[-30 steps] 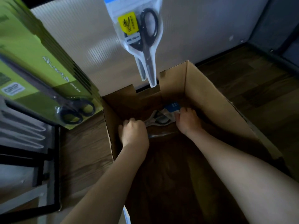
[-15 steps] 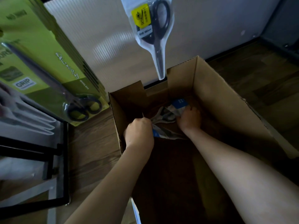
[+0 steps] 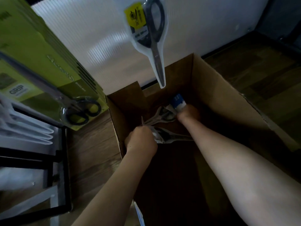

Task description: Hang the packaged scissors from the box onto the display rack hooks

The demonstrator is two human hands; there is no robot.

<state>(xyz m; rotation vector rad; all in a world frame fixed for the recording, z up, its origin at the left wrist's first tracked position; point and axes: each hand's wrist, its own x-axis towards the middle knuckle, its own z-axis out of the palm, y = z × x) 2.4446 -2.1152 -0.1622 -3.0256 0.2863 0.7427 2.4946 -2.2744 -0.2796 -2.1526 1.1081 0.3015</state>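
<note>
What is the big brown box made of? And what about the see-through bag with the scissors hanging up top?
The box looks like plain brown cardboard: matte, with thin folded walls and a raw cut edge. The hanging bag seems to be clear, glossy plastic, since the scissors show through it. The scissors inside look like grey metal blades with dark, probably plastic, handles.
</note>
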